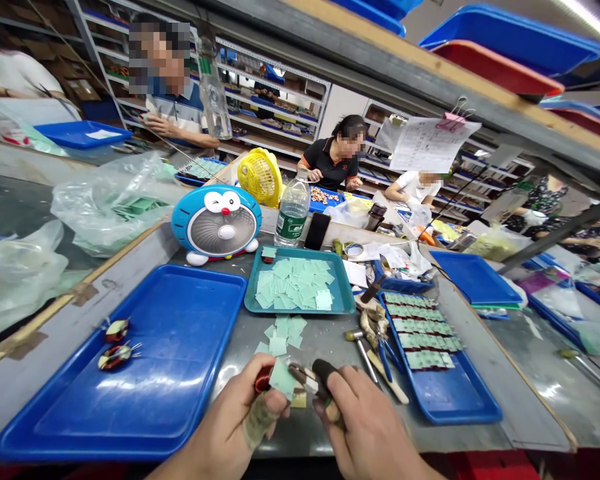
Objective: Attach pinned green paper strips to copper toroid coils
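One green paper sq. against red coil in L hand.

The blue tray is glossy plastic. The tabletop is scuffed, shiny metal, and the green squares look like matt paper.
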`<state>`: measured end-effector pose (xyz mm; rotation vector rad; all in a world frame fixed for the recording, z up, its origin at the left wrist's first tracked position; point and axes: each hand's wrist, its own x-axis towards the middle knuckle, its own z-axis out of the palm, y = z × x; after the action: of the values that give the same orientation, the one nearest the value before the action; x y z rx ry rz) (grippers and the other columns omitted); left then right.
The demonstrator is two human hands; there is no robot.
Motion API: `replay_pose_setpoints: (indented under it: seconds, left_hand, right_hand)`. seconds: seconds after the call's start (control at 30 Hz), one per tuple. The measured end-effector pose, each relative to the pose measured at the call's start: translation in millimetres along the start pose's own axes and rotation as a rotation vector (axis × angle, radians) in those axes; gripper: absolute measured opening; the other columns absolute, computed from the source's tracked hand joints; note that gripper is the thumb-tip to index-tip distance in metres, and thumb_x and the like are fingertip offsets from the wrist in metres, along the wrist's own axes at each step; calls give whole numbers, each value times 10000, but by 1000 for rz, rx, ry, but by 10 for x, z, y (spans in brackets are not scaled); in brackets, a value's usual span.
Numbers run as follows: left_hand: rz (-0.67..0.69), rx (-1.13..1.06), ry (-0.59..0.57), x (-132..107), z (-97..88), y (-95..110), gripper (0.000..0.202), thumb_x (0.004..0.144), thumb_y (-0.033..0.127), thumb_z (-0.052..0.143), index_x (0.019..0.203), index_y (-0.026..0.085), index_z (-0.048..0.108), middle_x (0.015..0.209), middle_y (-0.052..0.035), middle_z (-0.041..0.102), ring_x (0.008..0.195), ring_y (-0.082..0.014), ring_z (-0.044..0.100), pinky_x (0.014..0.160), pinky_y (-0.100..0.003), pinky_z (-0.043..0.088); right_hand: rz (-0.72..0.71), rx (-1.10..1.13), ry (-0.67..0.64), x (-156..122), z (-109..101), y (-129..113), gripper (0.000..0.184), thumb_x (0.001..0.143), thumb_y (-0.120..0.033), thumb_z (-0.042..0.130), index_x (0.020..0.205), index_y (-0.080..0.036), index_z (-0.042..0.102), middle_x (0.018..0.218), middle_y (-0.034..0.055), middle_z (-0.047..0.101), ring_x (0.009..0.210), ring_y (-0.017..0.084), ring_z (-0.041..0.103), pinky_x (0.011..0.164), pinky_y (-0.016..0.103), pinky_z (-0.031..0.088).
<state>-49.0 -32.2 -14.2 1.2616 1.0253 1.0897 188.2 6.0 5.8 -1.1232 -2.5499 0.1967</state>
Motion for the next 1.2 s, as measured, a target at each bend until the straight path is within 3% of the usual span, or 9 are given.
replay_pose_setpoints:
  seconds: [0.17,0.4,0.57,0.8,0.9,1.07,1.2]
  left_hand:
    - [-3,-21,-64,-10,-41,56,437,1028,610,428,1230,233,518,893,-53,624,726,-180,551,675,-271,486]
    - [41,166,-128,-23,-110,231,353,1037,525,472,1034,206,623,845,-41,579,747,-189,530,682,-250,423]
    - [49,162,-76,-16,-110,217,352,1019,526,514,965,200,635,790,-36,579,702,-183,516,652,-248,393]
    - [51,102,-66,-45,-116,165,455,1017,638,419,1019,222,605,825,-34,573,733,-182,520,682,-250,440]
    - [45,102,-92,-59,-147,201,472,1006,653,432,1033,216,609,828,-36,547,735,-183,507,686,-262,432]
    - [-10,-70,-169,-41,-149,212,523,966,691,481,1128,210,607,834,-49,570,725,-180,503,663,-272,425]
    - [-34,-290,-169,-36,-99,170,483,956,660,542,1056,194,625,824,-50,591,681,-144,473,606,-237,389]
  right_hand:
    - [-9,22,-137,106,-137,-6,285,857,-83,566,1094,-239,533,1025,61,602,868,249,562,742,355,468]
    - [-71,-109,-271,104,-420,11,332,821,-57,555,1094,-245,536,975,48,613,836,254,552,721,360,426]
    - [-86,-186,-317,183,-583,-21,226,867,-85,551,1013,-258,535,907,35,600,774,246,529,672,359,383]
    - [-23,11,-264,95,-336,-37,249,856,-88,533,1056,-236,535,997,59,608,859,253,557,733,357,461]
    - [-24,107,-260,83,-361,-68,266,843,-104,540,1079,-227,536,983,61,617,848,244,566,729,344,460]
    - [100,411,-363,128,-471,-129,59,909,-227,594,949,-219,551,879,14,621,780,178,575,720,279,455]
    - [273,698,-359,28,-294,-95,255,937,-290,614,1184,-228,608,1103,33,662,984,196,624,894,288,494]
